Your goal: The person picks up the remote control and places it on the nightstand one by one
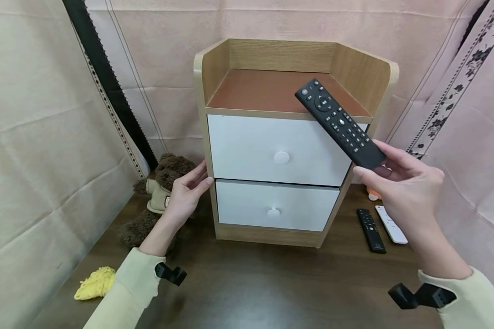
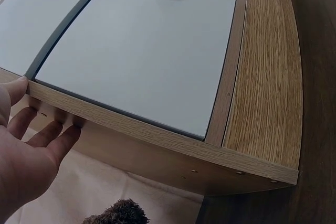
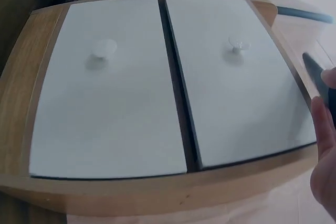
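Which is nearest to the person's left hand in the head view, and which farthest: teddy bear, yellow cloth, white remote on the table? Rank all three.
1. Teddy bear: just behind the left hand, left of the cabinet.
2. Yellow cloth: lower left, on the table beside the left sleeve.
3. White remote: far right, across the cabinet's front.

Your dark wooden table [image 1: 247, 283] carries a two-drawer wooden cabinet [image 1: 280, 183] that stands between your hands. A brown teddy bear [image 1: 156, 192] sits just behind your left hand [image 1: 187, 192] and a yellow cloth [image 1: 95, 283] lies beside that sleeve. A black remote [image 1: 370, 230] and a white remote [image 1: 391, 224] lie below your right hand [image 1: 407, 187].
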### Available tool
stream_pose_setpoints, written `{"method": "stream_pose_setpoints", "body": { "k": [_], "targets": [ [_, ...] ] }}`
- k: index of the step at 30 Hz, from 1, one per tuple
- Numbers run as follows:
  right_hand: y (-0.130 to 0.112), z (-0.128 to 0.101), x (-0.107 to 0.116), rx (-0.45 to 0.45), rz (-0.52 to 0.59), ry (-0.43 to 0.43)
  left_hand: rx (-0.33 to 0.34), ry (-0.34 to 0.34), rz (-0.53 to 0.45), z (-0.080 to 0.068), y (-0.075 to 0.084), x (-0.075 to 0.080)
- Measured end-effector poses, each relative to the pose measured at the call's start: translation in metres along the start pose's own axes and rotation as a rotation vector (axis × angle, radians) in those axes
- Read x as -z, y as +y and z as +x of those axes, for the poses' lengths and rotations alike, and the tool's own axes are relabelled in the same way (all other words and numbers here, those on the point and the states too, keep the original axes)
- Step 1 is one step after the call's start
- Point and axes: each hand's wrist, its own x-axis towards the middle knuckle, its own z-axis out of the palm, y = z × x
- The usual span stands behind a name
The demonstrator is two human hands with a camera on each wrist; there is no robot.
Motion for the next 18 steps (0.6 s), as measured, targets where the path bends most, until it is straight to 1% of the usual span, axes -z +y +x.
{"method": "stream_pose_setpoints", "body": {
  "k": [4, 10, 12, 14, 18],
  "targets": [
    [-0.004, 0.011, -0.009, 0.025, -0.113, 0.012, -0.003, 0.001, -0.002, 0.001, 0.000, -0.002],
    [-0.012, 0.022, -0.032, 0.007, -0.210, 0.045, 0.002, 0.001, -0.008, 0.002, -0.002, -0.003],
    [-0.014, 0.024, -0.044, 0.012, -0.218, 0.057, 0.007, 0.006, -0.011, 0.002, -0.004, -0.001],
    [-0.016, 0.026, -0.057, 0.029, -0.199, 0.064, 0.011, 0.016, -0.015, 0.002, -0.005, 0.000],
    [-0.018, 0.031, -0.080, 0.098, -0.171, 0.072, 0.012, 0.016, -0.017, 0.002, -0.005, 0.000]
  ]
}}
